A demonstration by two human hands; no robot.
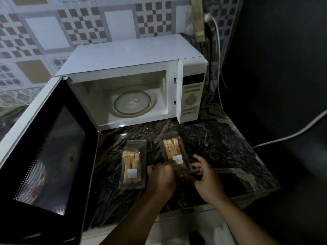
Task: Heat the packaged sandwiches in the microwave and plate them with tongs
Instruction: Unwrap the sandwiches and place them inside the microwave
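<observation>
Two clear plastic sandwich packs lie on the dark marble counter (221, 149) in front of the microwave (134, 82). The left pack (133, 164) rests flat and untouched. The right pack (174, 151) is tilted up at its near end, where both hands grip it. My left hand (161, 177) pinches its near left corner, and my right hand (206, 177) holds the near right edge. The microwave door (47, 152) stands wide open to the left. Inside sits a bare glass turntable (135, 102). No tongs or plate are in view.
The open door juts out over the counter's left side. White cables (219, 55) hang from a wall socket right of the microwave, and one cable (290, 135) trails off the counter's right edge. A tiled wall stands behind.
</observation>
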